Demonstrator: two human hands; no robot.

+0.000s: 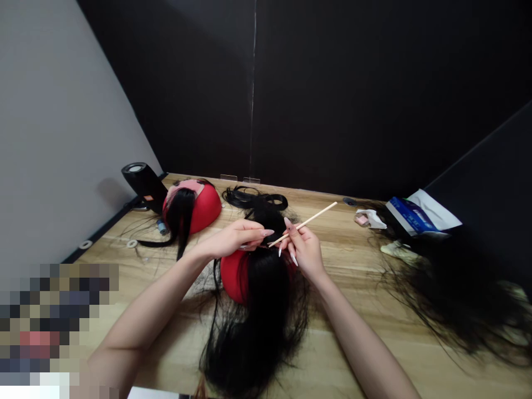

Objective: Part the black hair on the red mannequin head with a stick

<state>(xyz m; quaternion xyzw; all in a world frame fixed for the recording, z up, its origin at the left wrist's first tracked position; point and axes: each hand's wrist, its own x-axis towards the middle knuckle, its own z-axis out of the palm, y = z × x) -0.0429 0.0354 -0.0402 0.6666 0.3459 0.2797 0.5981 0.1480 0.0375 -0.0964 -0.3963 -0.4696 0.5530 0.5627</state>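
Observation:
A red dome-shaped wig form [233,277] sits in front of me, with long black hair [266,327] hanging from it towards the table's near edge. My right hand [305,249] grips a thin pale wooden stick [318,214] that slants down to the left, its lower end close to the top of the form. On the other side of that end, my left hand [239,237] is closed in a pinch just over the hair. Whatever lies between its fingertips is too small to make out.
Left of the hands stands a second red form [208,208] with black hair, beside a black cylindrical speaker [143,185]. Coiled black hair [276,200] lies behind. On the right are a blue-and-white packet [419,216], crumpled tissue [376,219] and a large loose hair pile [457,282].

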